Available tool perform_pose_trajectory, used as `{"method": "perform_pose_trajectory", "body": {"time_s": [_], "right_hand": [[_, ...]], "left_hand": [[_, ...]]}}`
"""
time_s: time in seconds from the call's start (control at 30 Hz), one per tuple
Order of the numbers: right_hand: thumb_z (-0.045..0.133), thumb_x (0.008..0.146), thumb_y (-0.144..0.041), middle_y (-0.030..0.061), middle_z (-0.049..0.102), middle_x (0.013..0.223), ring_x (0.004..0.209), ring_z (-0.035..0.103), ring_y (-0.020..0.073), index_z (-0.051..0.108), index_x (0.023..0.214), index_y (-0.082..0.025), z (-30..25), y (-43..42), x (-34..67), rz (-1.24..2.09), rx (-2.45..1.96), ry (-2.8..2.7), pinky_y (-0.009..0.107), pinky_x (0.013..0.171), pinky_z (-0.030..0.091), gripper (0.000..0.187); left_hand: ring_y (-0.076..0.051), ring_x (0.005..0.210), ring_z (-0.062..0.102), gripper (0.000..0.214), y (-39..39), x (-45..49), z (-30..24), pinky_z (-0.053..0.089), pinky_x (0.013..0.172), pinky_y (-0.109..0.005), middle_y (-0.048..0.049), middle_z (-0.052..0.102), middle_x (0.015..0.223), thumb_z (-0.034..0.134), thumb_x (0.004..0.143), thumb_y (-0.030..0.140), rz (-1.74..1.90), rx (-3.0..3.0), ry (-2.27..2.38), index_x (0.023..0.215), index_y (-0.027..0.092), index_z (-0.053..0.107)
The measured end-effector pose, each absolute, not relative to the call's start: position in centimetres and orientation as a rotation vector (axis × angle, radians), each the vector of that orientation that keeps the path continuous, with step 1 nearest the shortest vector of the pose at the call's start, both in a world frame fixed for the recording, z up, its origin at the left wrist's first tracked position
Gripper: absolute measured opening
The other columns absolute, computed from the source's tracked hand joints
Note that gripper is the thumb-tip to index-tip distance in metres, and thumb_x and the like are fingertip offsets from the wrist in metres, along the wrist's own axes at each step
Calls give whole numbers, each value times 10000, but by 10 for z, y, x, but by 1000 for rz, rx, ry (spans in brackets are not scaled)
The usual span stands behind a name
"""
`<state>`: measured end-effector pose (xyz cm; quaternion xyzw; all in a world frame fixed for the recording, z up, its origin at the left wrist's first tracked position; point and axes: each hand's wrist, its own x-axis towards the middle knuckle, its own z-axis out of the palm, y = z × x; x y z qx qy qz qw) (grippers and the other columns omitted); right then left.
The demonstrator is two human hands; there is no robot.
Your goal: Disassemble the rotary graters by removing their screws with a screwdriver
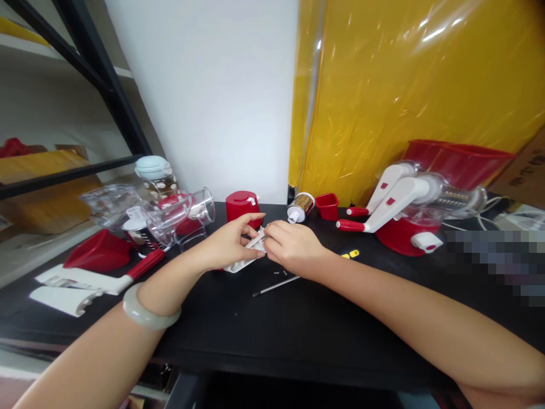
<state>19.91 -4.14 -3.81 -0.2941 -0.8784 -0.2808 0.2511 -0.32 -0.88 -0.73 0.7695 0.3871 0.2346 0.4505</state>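
1. Far left: a white crank arm with a red grip lies flat beside a white curved shell; a red hopper rests just behind. Their place at the side probably leaves the middle free for handwork.
2. Left, rear: clear plastic housings are clustered near a bottle with a pale blue lid, seemingly set back out of the way.
3. Centre left: the left hand is closed on a white plastic piece, its thumb on the near side, apparently to steady the piece. The piece is held over the black table, in front of a red base.
4. Centre: the right hand bunches its fingertips at the right end of the piece, a posture suited to fine work. Whether they pinch anything cannot be told.
5. Below the hands: small screws lie loose beside a screwdriver, its middle hidden by the right wrist. Both are presumably placed for easy reach.
6. Centre right, rear: a grating drum lies beside a small red cup.
7. Right: white cranks with red grips project from assembled graters, perhaps grouped apart from the loose parts.
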Motion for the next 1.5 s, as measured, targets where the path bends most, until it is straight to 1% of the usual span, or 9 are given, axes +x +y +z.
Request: {"method": "perform_pose_trajectory", "body": {"time_s": [0.17, 0.23, 0.37, 0.47, 0.57, 0.97, 1.1, 1.27, 1.5], "right_hand": [[424, 996, -173, 110, 673, 919, 955, 578, 222, 677, 847, -155, -33, -47, 197, -930, -646, -2373, 331, 702, 441, 294], [429, 991, -199, 103, 672, 891, 913, 574, 220, 674, 866, -164, -25, -50, 197, -894, -691, -2392, 330, 669, 414, 278], [525, 905, -238, 59, 650, 798, 725, 540, 174, 655, 832, -167, 1, -55, 208, -544, -1076, -2423, 308, 577, 327, 165], [590, 818, -188, -2, 627, 701, 604, 490, 120, 610, 711, -190, 13, -57, 223, -108, -1206, -2588, 277, 531, 288, 110], [625, 787, -175, -16, 630, 679, 562, 478, 104, 616, 690, -196, 12, -56, 233, 139, -1293, -2676, 260, 510, 286, 100], [630, 836, -157, 15, 705, 768, 623, 562, 126, 702, 760, -198, 3, -51, 236, 252, -1325, -2746, 257, 557, 361, 112], [585, 881, -156, 24, 698, 838, 712, 589, 140, 708, 856, -194, 3, -50, 237, 96, -1184, -2641, 267, 621, 390, 131], [530, 962, -225, 76, 656, 923, 838, 556, 191, 706, 1021, -161, 1, -50, 233, -397, -975, -2490, 312, 707, 401, 196], [485, 1008, -283, 56, 611, 823, 765, 457, 187, 703, 816, -176, -13, -47, 226, -769, -863, -2445, 342, 703, 317, 310]], "left_hand": [[-137, 705, 637, 835, -11, -2, -5, 504, 693, -307, -50, 640, 1013, 744, 660, 250, 564, 1971, 1017, 1425, 178, 418], [-157, 746, 654, 818, -10, -2, -4, 513, 716, -317, -50, 644, 998, 740, 656, 250, 565, 1970, 1020, 1409, 169, 432], [-205, 855, 682, 785, -6, -3, -5, 532, 806, -367, -33, 651, 957, 772, 644, 275, 585, 1954, 992, 1361, 179, 466], [-207, 816, 689, 781, -5, -3, -5, 535, 775, -368, -26, 651, 936, 797, 633, 306, 567, 1938, 1023, 1340, 179, 491], [-205, 791, 684, 779, -6, -2, -3, 522, 728, -343, -26, 645, 923, 798, 624, 321, 529, 1923, 1074, 1329, 156, 510], [-174, 770, 643, 702, -6, -2, -1, 473, 658, -285, -16, 609, 918, 785, 659, 338, 441, 1952, 1109, 1309, 162, 584], [-186, 806, 651, 678, -4, -3, -3, 499, 706, -308, -27, 625, 948, 778, 681, 345, 437, 1955, 1069, 1307, 164, 586], [-186, 856, 665, 600, -4, -3, -3, 519, 779, -330, -26, 629, 989, 766, 719, 328, 476, 1987, 940, 1276, 183, 593], [-197, 923, 672, 574, -8, -2, -4, 536, 851, -365, -61, 656, 1083, 777, 731, 294, 483, 1940, 809, 1264, 179, 595]]}}
